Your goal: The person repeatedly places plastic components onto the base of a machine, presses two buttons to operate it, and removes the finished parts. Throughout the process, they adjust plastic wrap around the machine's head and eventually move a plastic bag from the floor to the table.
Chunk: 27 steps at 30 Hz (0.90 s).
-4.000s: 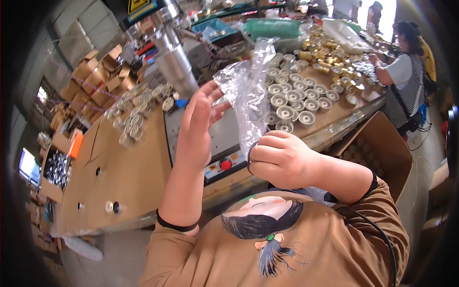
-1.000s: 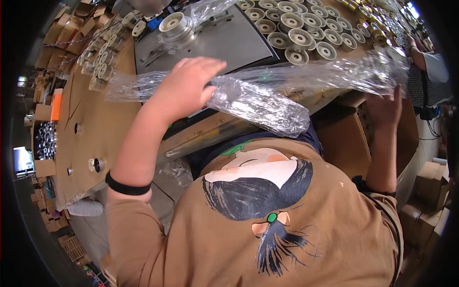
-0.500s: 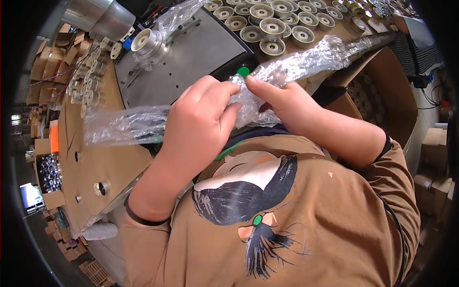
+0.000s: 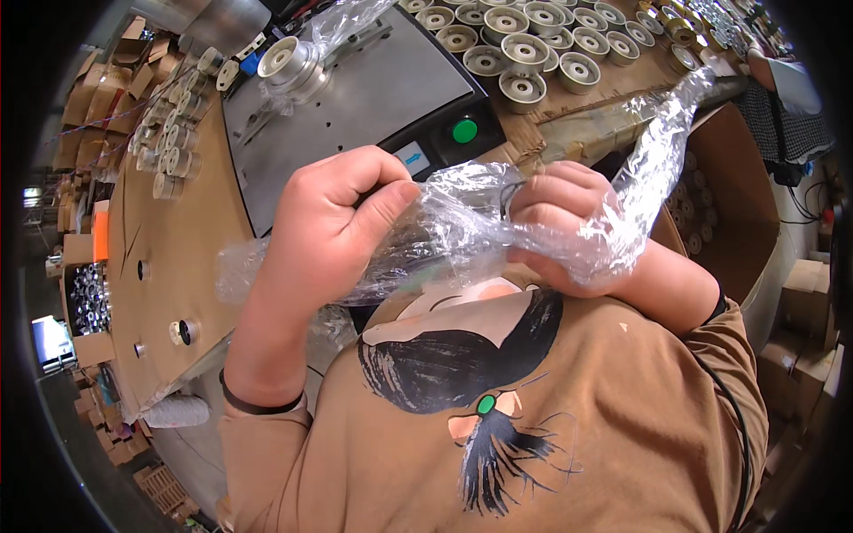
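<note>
A crumpled clear plastic bag (image 4: 471, 222) stretches between my two hands in front of my shirt. My left hand (image 4: 333, 222) pinches its left part between thumb and fingers, and a loose end of the film hangs out beyond that wrist. Closed round the right part is my right hand (image 4: 564, 213), its fingers curled in and partly covered by film. A long twisted tail of plastic rises from it to the upper right. Just beyond the bag lies a grey machine plate (image 4: 355, 98) with a round green button (image 4: 465, 131) on its black edge.
On the plate stands a metal wheel-shaped part (image 4: 293, 67) with film around it. Many similar round parts (image 4: 524, 51) crowd the table at the back right, others the left side. An open cardboard box (image 4: 733, 195) holding parts stands at the right.
My hands have moved apart, spreading the bag between them. My right hand has turned and curled into the film. The bag's right tail has swung upward, and the green button is now uncovered.
</note>
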Each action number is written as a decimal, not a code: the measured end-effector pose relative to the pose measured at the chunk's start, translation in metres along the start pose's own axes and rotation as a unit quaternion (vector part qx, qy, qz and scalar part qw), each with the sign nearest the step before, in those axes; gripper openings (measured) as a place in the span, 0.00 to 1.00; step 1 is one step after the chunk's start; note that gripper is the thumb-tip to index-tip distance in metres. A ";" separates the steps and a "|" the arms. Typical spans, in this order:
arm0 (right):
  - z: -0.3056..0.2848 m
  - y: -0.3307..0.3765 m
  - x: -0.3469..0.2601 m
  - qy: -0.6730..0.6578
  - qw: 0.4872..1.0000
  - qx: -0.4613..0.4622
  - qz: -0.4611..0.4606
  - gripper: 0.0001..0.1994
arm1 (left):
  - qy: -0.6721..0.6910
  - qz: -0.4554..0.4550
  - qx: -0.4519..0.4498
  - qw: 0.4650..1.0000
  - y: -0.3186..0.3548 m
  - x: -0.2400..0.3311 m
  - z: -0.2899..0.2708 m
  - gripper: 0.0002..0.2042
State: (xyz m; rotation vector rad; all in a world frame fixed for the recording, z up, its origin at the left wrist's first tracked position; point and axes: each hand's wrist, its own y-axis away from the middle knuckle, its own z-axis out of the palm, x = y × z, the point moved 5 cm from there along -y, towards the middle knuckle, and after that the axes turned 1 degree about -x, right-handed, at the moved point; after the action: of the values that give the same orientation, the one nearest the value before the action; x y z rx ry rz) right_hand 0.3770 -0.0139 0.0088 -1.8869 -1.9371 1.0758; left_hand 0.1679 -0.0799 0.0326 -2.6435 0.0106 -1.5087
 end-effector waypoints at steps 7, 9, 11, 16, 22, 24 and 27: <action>-0.013 0.010 -0.004 -0.068 0.997 0.026 0.028 0.11 | 0.013 -0.032 0.020 0.999 0.008 -0.011 -0.016 0.06; -0.010 0.020 -0.004 -0.075 0.996 0.021 0.034 0.09 | -0.066 0.010 0.053 0.996 0.011 -0.001 -0.015 0.06; -0.009 0.057 0.019 -0.333 0.848 0.267 0.313 0.12 | -0.074 0.006 0.083 0.994 0.011 -0.010 -0.023 0.06; -0.060 0.083 0.081 -0.406 0.779 0.373 0.298 0.16 | -0.153 -0.013 0.069 0.986 0.035 -0.015 -0.051 0.06; -0.157 0.159 0.158 -0.621 0.615 0.417 0.251 0.16 | -0.190 -0.021 0.161 0.968 0.092 -0.061 -0.134 0.09; -0.198 0.219 0.194 -0.554 0.608 0.476 0.311 0.17 | -0.214 -0.029 0.171 0.961 0.114 -0.075 -0.157 0.18; -0.217 0.251 0.212 -0.562 0.605 0.450 0.340 0.19 | -0.266 -0.036 0.194 0.944 0.143 -0.086 -0.181 0.28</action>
State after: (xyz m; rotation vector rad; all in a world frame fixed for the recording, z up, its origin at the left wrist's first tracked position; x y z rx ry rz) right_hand 0.6744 0.2329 -0.0654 -1.2273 -0.2780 3.1768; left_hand -0.0259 -0.2320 0.0374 -2.6333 -0.3837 -0.6681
